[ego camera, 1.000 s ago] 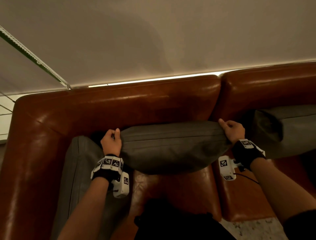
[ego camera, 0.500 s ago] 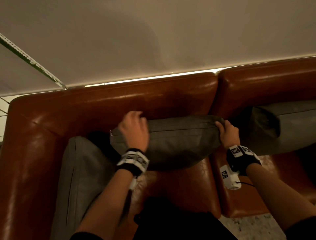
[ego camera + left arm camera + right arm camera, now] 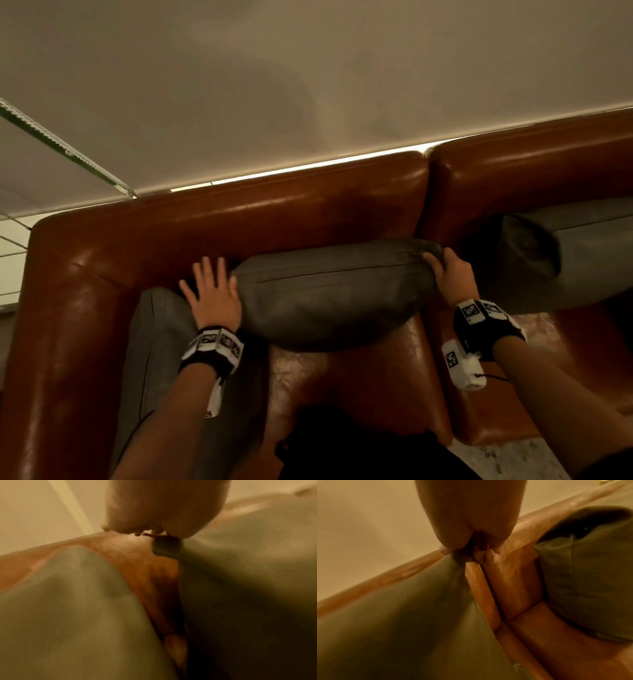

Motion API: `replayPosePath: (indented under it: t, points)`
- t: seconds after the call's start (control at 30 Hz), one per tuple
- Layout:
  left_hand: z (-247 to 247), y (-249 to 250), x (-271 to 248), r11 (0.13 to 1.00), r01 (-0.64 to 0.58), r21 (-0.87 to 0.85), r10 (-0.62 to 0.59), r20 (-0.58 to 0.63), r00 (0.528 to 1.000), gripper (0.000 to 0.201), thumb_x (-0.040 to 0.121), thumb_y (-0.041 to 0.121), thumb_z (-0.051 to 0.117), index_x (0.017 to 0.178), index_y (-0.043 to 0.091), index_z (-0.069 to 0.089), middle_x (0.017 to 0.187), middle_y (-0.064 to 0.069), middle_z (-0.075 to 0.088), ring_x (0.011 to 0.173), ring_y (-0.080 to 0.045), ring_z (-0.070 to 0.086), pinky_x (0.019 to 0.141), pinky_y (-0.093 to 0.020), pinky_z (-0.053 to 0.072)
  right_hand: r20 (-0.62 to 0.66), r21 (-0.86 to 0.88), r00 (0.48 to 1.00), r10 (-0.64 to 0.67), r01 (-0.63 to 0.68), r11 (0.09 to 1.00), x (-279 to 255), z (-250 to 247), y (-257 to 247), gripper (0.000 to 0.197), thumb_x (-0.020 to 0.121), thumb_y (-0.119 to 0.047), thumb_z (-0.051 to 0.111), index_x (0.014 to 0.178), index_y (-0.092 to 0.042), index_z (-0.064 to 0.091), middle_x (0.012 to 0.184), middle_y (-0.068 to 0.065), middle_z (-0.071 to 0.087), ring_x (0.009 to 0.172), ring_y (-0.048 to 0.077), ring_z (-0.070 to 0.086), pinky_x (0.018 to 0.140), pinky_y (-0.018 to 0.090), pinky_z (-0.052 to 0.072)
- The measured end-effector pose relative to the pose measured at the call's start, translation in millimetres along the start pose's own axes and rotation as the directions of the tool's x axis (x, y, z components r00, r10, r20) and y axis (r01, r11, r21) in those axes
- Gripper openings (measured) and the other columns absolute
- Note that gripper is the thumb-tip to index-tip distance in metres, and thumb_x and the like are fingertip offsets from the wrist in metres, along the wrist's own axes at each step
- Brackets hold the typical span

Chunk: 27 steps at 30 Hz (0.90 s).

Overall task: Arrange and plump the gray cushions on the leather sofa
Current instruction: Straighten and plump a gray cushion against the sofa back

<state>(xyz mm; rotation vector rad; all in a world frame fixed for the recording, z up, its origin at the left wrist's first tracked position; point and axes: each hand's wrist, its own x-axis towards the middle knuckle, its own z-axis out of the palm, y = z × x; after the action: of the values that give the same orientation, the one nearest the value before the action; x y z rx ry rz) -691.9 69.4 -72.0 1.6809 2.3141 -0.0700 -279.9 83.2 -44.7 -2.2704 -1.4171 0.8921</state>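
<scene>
A gray cushion (image 3: 329, 294) stands against the back of the brown leather sofa (image 3: 274, 219). My left hand (image 3: 212, 291) lies flat with spread fingers against the cushion's left end. My right hand (image 3: 448, 270) grips the cushion's upper right corner, fingers curled round the fabric. In the right wrist view the fingers (image 3: 477, 555) pinch that corner of the cushion (image 3: 412, 622). In the blurred left wrist view the palm (image 3: 163, 507) presses the cushion (image 3: 248, 574), next to a second gray cushion (image 3: 68, 608).
A second gray cushion (image 3: 154, 349) leans on the left armrest (image 3: 61, 325). A third gray cushion (image 3: 561, 250) rests against the right back section. A pale wall (image 3: 308, 85) rises behind the sofa. Speckled floor (image 3: 507, 459) shows at the bottom right.
My left hand has let go of the cushion's left corner, swung over its top and now lies flat against its left end. The right hand keeps its grip; the cushion has shifted right.
</scene>
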Motion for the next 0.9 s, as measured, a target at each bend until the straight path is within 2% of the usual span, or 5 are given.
replayPosePath:
  t: [0.17,0.47,0.6,0.77,0.9]
  points:
    - [-28,10,-13,0.819,0.364,-0.442,-0.302,0.207,0.931,0.057,0.097,0.042,0.034,0.123,-0.007,0.051,0.127,-0.030,0.051,0.120,-0.043,0.047,0.098,-0.046,0.037,0.002,0.148,0.989,0.145,-0.144,0.978,-1,-11,16,0.046,0.094,-0.043,0.044,0.103,0.000,0.058,0.097,0.017,0.062,0.093,0.030,0.060,0.080,0.033,0.044]
    - [-26,19,-43,0.766,0.318,-0.559,-0.321,0.096,0.942,0.040,0.096,0.028,0.046,0.102,-0.010,0.057,0.106,-0.033,0.059,0.104,-0.044,0.054,0.088,-0.045,0.041,-0.060,0.217,0.990,0.126,-0.110,0.970,-12,-21,27,0.034,0.094,-0.029,0.052,0.104,0.001,0.063,0.103,0.022,0.066,0.100,0.033,0.060,0.076,0.026,0.036]
    - [-26,30,-52,0.752,0.382,-0.537,-0.393,0.101,0.914,0.041,0.097,0.029,0.043,0.108,-0.009,0.053,0.109,-0.034,0.058,0.105,-0.045,0.054,0.086,-0.047,0.041,-0.044,0.189,0.992,0.118,-0.108,0.976,-14,-19,29,0.036,0.094,-0.031,0.051,0.108,0.000,0.062,0.106,0.020,0.065,0.095,0.027,0.060,0.078,0.026,0.038]
    - [-38,37,-33,0.662,0.576,-0.480,-0.437,0.377,0.817,0.054,0.095,0.044,0.030,0.138,0.012,0.040,0.141,-0.019,0.043,0.126,-0.040,0.042,0.107,-0.048,0.034,0.094,0.237,0.981,0.167,-0.185,0.954,12,-25,14,0.052,0.093,-0.046,0.046,0.124,-0.006,0.054,0.127,0.018,0.052,0.116,0.034,0.051,0.094,0.039,0.041]
    - [-46,39,-25,0.575,0.646,-0.502,-0.578,0.310,0.755,0.060,0.095,0.050,0.035,0.134,0.006,0.046,0.139,-0.020,0.047,0.125,-0.038,0.045,0.105,-0.045,0.037,0.079,0.195,0.986,0.148,-0.161,0.967,35,-24,-4,0.045,0.096,-0.037,0.046,0.116,0.001,0.058,0.119,0.023,0.061,0.112,0.037,0.055,0.089,0.036,0.042]
